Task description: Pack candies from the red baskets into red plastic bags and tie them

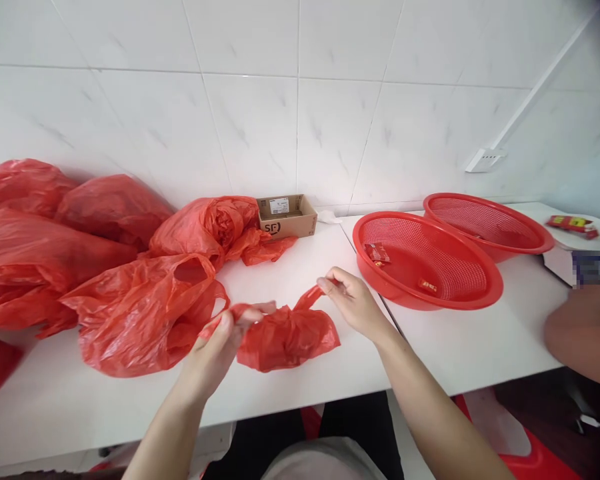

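A small red plastic bag [290,340] rests on the white table in front of me, its top gathered in and its contents hidden. My right hand [347,300] pinches one of its handles, drawn up to the right. On the other side, my left hand [223,340] is closed on the bag's other handle, stretched to the left. Just beyond my left hand sits a larger red plastic bag [130,320] with an open handle loop. To the right of my right hand stands a red plastic basket [430,260] holding a few small red packets [377,253].
Several filled red bags [115,207] crowd the left side. A cardboard box [287,217] stands against the tiled wall. Behind the near basket is a second red basket [485,223]. More packets [573,225] and another person's arm [585,333] are at the right.
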The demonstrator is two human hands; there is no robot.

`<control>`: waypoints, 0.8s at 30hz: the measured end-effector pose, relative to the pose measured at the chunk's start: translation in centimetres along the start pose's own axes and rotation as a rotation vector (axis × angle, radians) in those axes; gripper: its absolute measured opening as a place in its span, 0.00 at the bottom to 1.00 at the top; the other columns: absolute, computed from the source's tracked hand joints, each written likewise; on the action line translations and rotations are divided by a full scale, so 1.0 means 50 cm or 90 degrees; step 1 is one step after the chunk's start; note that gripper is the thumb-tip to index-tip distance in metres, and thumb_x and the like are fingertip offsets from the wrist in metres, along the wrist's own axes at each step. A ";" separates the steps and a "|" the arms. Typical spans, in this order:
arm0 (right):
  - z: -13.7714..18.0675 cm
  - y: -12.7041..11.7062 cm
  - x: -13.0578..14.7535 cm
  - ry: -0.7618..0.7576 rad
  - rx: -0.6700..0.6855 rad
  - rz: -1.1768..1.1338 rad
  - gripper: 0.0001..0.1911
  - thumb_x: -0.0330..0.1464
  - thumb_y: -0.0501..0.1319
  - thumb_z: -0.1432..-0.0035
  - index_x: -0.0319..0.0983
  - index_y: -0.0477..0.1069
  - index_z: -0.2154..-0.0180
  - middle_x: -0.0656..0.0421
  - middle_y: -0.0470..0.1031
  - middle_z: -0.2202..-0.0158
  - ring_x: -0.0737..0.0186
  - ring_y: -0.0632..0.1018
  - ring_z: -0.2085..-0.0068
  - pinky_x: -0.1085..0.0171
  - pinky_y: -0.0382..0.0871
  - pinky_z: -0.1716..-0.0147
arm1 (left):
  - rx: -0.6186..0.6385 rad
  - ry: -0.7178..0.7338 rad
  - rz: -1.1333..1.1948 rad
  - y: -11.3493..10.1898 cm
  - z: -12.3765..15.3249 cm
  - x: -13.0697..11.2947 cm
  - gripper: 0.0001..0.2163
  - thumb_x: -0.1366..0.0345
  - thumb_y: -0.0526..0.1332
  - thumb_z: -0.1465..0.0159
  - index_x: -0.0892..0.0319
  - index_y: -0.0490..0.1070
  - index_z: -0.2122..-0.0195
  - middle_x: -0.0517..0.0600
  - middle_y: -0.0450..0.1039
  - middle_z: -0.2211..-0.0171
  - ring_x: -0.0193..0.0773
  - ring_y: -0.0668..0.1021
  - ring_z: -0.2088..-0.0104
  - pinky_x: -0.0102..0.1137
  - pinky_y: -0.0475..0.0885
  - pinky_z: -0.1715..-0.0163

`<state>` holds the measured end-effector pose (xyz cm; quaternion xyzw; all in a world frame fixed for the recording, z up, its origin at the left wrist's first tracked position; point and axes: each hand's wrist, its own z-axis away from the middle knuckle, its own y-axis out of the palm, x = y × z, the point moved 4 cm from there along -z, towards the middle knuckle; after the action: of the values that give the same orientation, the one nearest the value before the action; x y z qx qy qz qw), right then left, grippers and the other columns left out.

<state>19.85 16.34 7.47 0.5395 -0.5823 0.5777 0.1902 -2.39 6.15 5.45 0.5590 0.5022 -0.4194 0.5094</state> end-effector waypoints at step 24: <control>0.006 0.025 0.002 0.016 0.022 -0.027 0.14 0.45 0.51 0.35 0.44 0.64 0.56 0.64 0.67 0.72 0.64 0.72 0.69 0.65 0.64 0.67 | -0.079 -0.066 -0.171 -0.002 0.002 -0.065 0.17 0.50 0.61 0.39 0.58 0.75 0.75 0.47 0.68 0.78 0.37 0.74 0.72 0.33 0.70 0.64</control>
<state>18.88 15.73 6.87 0.5474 -0.5580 0.5907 0.2003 -2.97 5.63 8.60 0.4323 0.5703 -0.4802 0.5073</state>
